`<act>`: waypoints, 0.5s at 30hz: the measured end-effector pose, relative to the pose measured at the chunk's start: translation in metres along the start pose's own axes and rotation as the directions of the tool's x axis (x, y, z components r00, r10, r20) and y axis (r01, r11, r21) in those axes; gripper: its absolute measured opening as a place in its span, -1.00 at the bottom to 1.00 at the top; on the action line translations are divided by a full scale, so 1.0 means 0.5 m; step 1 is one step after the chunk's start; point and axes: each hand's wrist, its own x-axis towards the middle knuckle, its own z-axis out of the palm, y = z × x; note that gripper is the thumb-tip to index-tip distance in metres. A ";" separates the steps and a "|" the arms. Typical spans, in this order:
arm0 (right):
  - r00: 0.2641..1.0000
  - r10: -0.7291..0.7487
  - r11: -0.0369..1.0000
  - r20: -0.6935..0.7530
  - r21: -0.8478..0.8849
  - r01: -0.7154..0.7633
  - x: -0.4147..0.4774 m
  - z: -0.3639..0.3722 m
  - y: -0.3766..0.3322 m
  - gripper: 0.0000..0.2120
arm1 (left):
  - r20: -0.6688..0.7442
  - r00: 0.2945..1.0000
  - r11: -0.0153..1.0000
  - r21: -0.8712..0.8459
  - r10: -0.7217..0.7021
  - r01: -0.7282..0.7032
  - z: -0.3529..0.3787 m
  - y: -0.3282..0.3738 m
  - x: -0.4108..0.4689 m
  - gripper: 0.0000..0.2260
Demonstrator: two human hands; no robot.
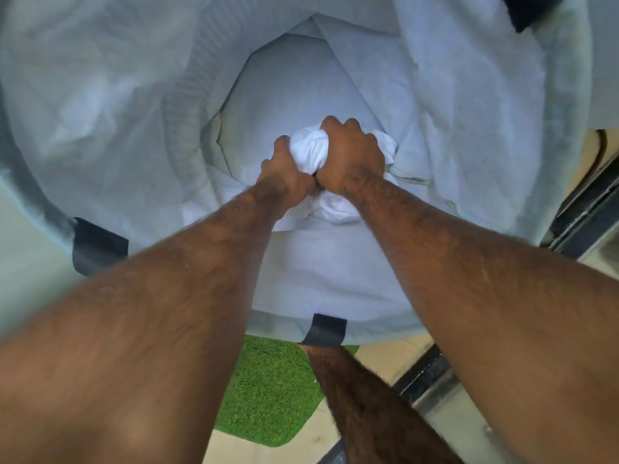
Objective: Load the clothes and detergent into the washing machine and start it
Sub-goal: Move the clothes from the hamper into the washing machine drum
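Both fists clenched on white cloth [313, 150]: left hand [284, 175], right hand [350, 152], deep inside laundry bag [134, 128].

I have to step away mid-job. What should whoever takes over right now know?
Left hand: shut on the white clothes.
Right hand: shut on the same bundle.
Clothes: deep inside the pale fabric laundry bag, both arms reaching in.
Done: bundle gripped.
Left: lift it out, load it into the washer, add detergent, start. No detergent or washer drum is clearly in view; a dark metal edge shows at right.
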 end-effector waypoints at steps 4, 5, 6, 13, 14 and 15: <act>1.000 0.002 0.996 -0.026 0.086 0.000 -0.060 -0.056 -0.031 -0.44 | 0.001 1.000 0.992 -0.125 0.030 -0.030 -0.048 0.027 -0.077 -0.24; 0.999 0.008 0.994 -0.036 0.112 -0.004 -0.077 -0.077 -0.039 -0.44 | -0.005 0.999 0.989 -0.139 0.052 -0.052 -0.061 0.036 -0.095 -0.24; 0.999 0.012 0.991 -0.051 0.135 -0.005 -0.097 -0.106 -0.053 -0.44 | -0.018 0.996 0.986 -0.143 0.086 -0.088 -0.079 0.050 -0.116 -0.22; 0.981 0.010 0.983 -0.192 0.184 0.026 -0.266 -0.343 -0.150 -0.41 | -0.112 0.957 0.940 -0.189 0.268 -0.285 -0.191 0.189 -0.352 -0.39; 0.978 0.007 0.983 -0.208 0.179 0.031 -0.294 -0.379 -0.161 -0.42 | -0.117 0.946 0.933 -0.167 0.302 -0.318 -0.205 0.210 -0.396 -0.48; 0.974 0.001 0.983 -0.225 0.177 0.039 -0.318 -0.408 -0.170 -0.43 | -0.119 0.939 0.928 -0.154 0.324 -0.340 -0.217 0.229 -0.437 -0.52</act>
